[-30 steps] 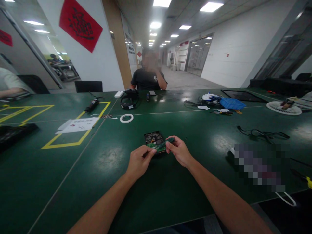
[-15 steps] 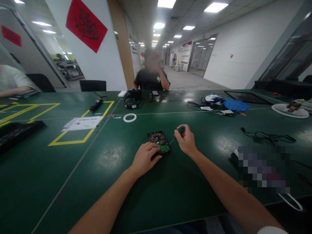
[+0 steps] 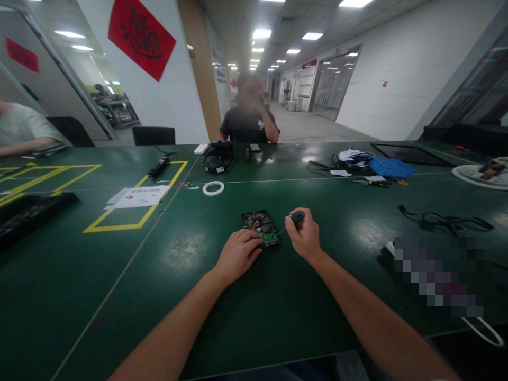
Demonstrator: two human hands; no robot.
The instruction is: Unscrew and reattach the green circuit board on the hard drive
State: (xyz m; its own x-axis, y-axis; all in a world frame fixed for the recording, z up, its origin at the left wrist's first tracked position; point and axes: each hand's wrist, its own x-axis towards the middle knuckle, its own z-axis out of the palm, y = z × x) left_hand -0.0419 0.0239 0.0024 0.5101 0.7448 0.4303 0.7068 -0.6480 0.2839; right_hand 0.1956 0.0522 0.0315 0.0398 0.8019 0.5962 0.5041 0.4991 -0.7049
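A hard drive (image 3: 260,221) with a green circuit board (image 3: 270,239) at its near end lies on the green table. My left hand (image 3: 240,254) rests on the drive's left side, its fingertips on the board's edge, and grips the drive there. My right hand (image 3: 305,233), just right of the drive, is closed round the dark green handle of a screwdriver (image 3: 297,216). The thin shaft slants down to the left, its tip at the right edge of the drive by the board. Whether the tip touches is too small to tell.
A white ring (image 3: 213,188) lies beyond the drive to the left, near a paper sheet (image 3: 137,197). Cables and a blue tray (image 3: 392,167) are at the back right. A person (image 3: 249,124) sits across the table (image 3: 222,328).
The camera view has shifted slightly. The screwdriver's handle is tilted lower, with its shaft flatter beside the drive. The left hand's thumb has drawn closer to its fingers.
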